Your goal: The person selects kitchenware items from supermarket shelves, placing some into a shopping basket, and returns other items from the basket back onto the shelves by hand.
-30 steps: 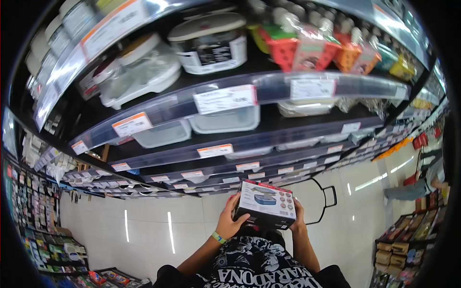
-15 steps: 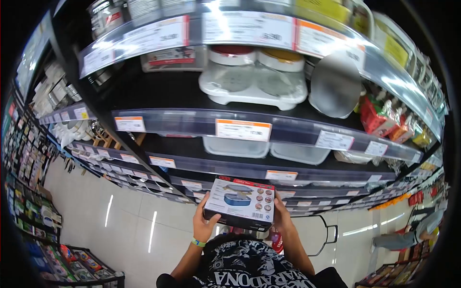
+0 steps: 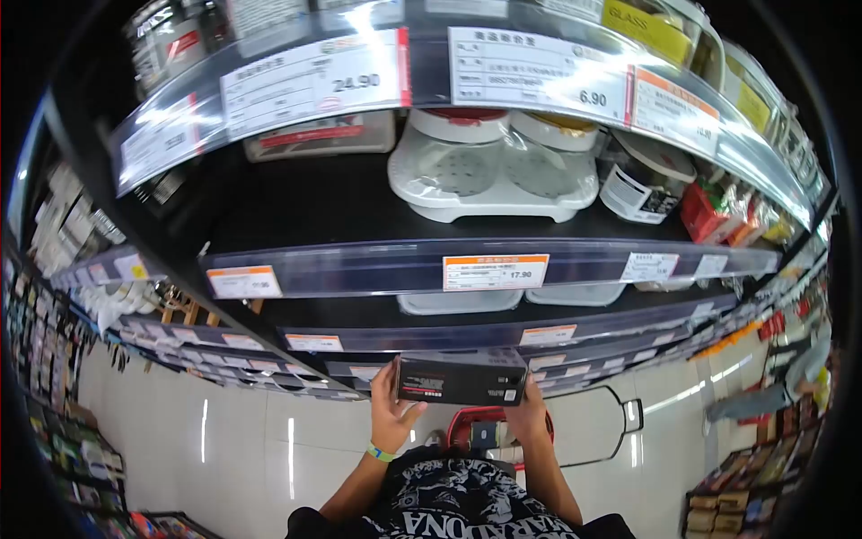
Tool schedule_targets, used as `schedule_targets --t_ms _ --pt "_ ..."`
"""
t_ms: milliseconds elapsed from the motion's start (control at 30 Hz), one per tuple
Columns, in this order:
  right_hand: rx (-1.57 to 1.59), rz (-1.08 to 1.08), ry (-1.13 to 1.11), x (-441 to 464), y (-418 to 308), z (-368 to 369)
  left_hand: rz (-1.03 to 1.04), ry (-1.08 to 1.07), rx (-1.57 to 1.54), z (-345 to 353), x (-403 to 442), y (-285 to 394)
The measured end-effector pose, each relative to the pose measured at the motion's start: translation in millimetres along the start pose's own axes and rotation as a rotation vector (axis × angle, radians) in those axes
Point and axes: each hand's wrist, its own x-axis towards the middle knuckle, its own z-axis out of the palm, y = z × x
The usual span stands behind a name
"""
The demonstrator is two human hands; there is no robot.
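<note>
A black box [image 3: 460, 380] is held between my two hands in front of the shelves, its dark printed side facing up toward me. My left hand [image 3: 392, 415] grips the box's left end, thumb near the lower edge, with a yellow-green band on the wrist. Around the right end is my right hand [image 3: 528, 414], its fingers partly hidden. Just below the box, a red basket [image 3: 461, 426] with items in it shows between my forearms. On the shelf above sits a white double-jar tray set [image 3: 494, 175] in clear wrap.
Shelf edges [image 3: 359, 269] with price labels cross the view ahead. A black-lidded tub [image 3: 645, 178] and red packages [image 3: 709, 213] stand at the right. A black handle frame [image 3: 631, 414] extends right of my hands. Another person [image 3: 763, 400] is at far right.
The box has turned from its picture face to its dark side and risen slightly toward the shelf. The view has shifted left and closer to the shelves; the red basket shows more.
</note>
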Motion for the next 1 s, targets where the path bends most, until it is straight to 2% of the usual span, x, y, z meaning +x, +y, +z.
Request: schedule_targets --t_ms 33,67,167,200,300,333,433,533,633,667,800,900,933,1000 --pt "0.011 -0.018 -0.012 -4.0 -2.9 7.1 -0.038 -0.008 -0.04 1.1 3.3 3.9" --pt "-0.072 0.035 0.146 -1.5 7.0 -11.8 -0.068 -0.017 -0.098 1.5 6.8 5.7" --pt "-0.064 -0.088 0.156 -6.4 -8.9 29.5 0.001 -0.057 -0.047 -9.5 18.3 -10.5" --pt "-0.12 -0.118 0.11 -3.5 -10.9 32.8 -0.001 -0.048 -0.053 -11.1 22.2 -12.6" --pt "-0.497 -0.088 0.054 18.2 2.8 12.5 0.015 -0.21 0.198 -35.7 43.2 -43.4" --pt "-0.474 -0.093 0.104 21.6 4.6 22.1 0.037 -0.012 0.121 -13.5 47.7 -27.9" --pt "-0.539 -0.063 0.107 28.5 15.6 14.2 -0.008 0.041 0.069 -21.9 58.7 -39.5" --pt "-0.469 -0.089 0.173 27.2 26.9 14.2 -0.087 0.029 0.085 -35.1 62.4 -57.2" --pt "-0.563 -0.141 0.093 32.7 38.7 -5.4 -0.208 -0.06 0.183 -54.3 61.0 -93.8" --pt "-0.553 -0.11 0.129 33.4 37.5 -0.8 -0.256 -0.107 0.227 -56.2 60.9 -100.8" --pt "-0.584 -0.015 0.21 36.5 41.4 -3.6 -0.151 -0.086 0.145 -36.3 54.8 -116.7" --pt "-0.592 0.136 0.225 40.7 49.9 -13.8 -0.187 -0.14 0.341 -40.2 56.0 -102.8" --pt "-0.582 0.206 0.235 39.8 52.5 -14.8 -0.229 -0.16 0.475 -34.7 58.1 -72.2" --pt "-0.599 0.201 0.216 37.4 59.5 -5.3 -0.146 -0.177 0.621 -38.7 57.4 -76.4"
